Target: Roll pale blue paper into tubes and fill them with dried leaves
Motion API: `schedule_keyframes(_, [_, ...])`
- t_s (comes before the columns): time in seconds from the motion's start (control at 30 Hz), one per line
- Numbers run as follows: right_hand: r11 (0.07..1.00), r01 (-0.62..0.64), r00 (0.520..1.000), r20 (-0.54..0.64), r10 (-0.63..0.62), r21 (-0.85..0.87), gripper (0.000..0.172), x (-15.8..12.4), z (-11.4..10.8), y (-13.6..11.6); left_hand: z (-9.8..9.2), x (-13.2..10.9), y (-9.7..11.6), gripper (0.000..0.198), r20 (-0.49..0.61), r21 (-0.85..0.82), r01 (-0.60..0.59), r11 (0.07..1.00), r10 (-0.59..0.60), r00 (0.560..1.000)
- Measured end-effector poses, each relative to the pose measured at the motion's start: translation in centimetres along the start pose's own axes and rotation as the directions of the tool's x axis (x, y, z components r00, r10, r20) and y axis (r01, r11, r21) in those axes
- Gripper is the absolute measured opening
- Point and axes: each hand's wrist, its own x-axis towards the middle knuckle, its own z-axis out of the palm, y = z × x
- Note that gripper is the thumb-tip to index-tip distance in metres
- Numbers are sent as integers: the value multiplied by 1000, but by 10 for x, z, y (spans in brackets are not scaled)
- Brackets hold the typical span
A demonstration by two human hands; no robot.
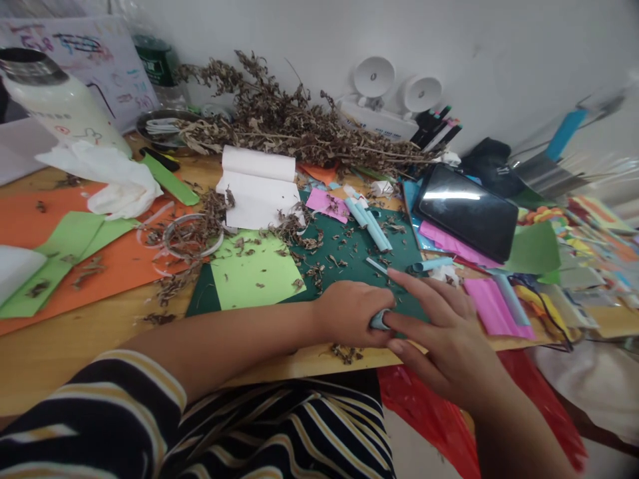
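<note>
Near the desk [30, 366]'s front edge, left hand [349, 313] fisted round blue roll [380, 320], right hand [449, 329] fingers splayed; we judge over-squeezing could crush it.

Shows matt paper in the near blue roll [380, 320], rough texture on the far dried plant [284, 126], gloss across the tablet [466, 216] at right, smooth wood in the left tabletop [44, 372].

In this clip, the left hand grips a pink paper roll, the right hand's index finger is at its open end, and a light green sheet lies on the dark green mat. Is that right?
Not quite: the head view shows the paper roll in the left hand is light blue, not pink. The rest stands.
</note>
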Motion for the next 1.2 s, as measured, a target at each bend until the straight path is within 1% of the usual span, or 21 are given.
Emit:
schedule_keyframes(0.1, [995,9,997,82,-1,-104,23,2,-7,-7,0,-1,0,23,1,6,-41,999,41,999])
schedule_keyframes(0.17, [993,42,994,105,-30,-112,20,3,-14,-9,0,-1,0,22,5,-3,-82,997,82,997])
schedule_keyframes(0.23, [998,58,996,71,-56,-28,14,1,-20,-7,1,-1,1,22,7,1,-88,996,88,996])
schedule_keyframes(0.3, [996,18,999,-31,-15,88,13,-3,-22,-2,1,-1,2,22,-6,15,-64,998,64,998])
schedule_keyframes(0.37, [981,-72,987,-131,96,181,14,-9,-18,5,2,-1,2,20,-30,22,-46,999,47,998])
schedule_keyframes(0.4, [970,-118,978,-143,151,213,14,-12,-14,8,2,-1,2,20,-41,22,-45,999,46,998])
schedule_keyframes(0.47, [944,-195,970,-90,226,266,17,-18,-2,11,2,-1,2,19,-52,23,-50,998,51,997])
schedule_keyframes(0.53, [917,-241,965,-24,261,317,19,-22,9,10,3,-1,1,19,-51,26,-49,998,50,997])
schedule_keyframes(0.57, [905,-250,962,-18,273,344,18,-23,14,8,3,-1,1,19,-49,25,-50,998,51,997])
schedule_keyframes(0.63, [888,-234,958,-62,280,395,15,-24,19,6,3,-1,0,19,-51,18,-55,998,56,997])
schedule_keyframes(0.7, [879,-200,956,-109,271,432,15,-24,21,6,3,-1,0,18,-66,5,-56,998,57,996])
schedule_keyframes(0.77, [872,-214,943,-140,302,439,14,-25,22,9,2,0,0,17,-95,-24,-51,998,49,994])
schedule_keyframes(0.83, [872,-288,920,-140,367,396,11,-27,26,10,0,0,0,16,-127,-66,-43,997,34,991])
schedule_keyframes(0.87, [878,-327,916,-112,386,349,10,-29,30,9,-2,1,-1,16,-141,-91,-38,995,25,990])
schedule_keyframes(0.9, [887,-361,918,-57,392,289,12,-30,35,5,-3,1,-1,16,-153,-118,-29,993,11,988])
schedule_keyframes(0.97, [905,-393,919,106,380,164,24,-34,47,-6,-7,2,-2,16,-185,-179,1,984,-35,982])
schedule_keyframes(1.0, [908,-404,907,174,383,108,33,-36,53,-13,-9,2,-2,17,-206,-211,18,977,-62,977])
schedule_keyframes(1.03, [905,-421,892,210,401,59,42,-39,60,-20,-11,2,-3,17,-230,-238,33,971,-89,969])
schedule_keyframes(1.07, [895,-445,877,212,432,16,51,-42,65,-27,-13,3,-3,18,-254,-259,46,965,-115,960])
schedule_keyframes(1.13, [871,-490,857,158,490,-45,64,-46,74,-38,-14,3,-4,18,-297,-282,66,957,-153,943])
schedule_keyframes(1.2, [856,-514,848,114,517,-57,65,-49,79,-44,-15,3,-4,18,-315,-285,82,955,-174,933])
